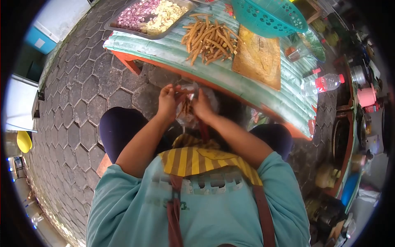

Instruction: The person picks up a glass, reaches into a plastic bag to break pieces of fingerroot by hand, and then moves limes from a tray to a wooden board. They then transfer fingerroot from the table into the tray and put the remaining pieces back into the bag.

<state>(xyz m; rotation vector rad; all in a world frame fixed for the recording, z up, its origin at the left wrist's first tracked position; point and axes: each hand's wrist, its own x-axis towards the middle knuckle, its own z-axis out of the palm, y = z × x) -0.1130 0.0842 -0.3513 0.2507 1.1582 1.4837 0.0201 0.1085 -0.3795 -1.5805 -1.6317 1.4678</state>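
Note:
My left hand (166,100) is closed, its fingertips pinching a thin brown root (184,91) that points toward my other hand. My right hand (202,105) is closed close beside it; a small bright glint shows at its fingers, but what it grips is too small to make out. Just below both hands, between my knees, is a clear plastic bag or bowl (187,118) with slender brown root pieces in it. On the table ahead lies a heap of finger-like brown roots (211,40), beside a worn wooden cutting board (258,57).
A metal tray (158,36) of chopped shallots and garlic stands at the table's (164,52) far left. A teal plastic basket (269,18) sits behind the board. To the right are a plastic bottle (322,84) and a clear container (297,51). Shelves with kitchenware line the right side.

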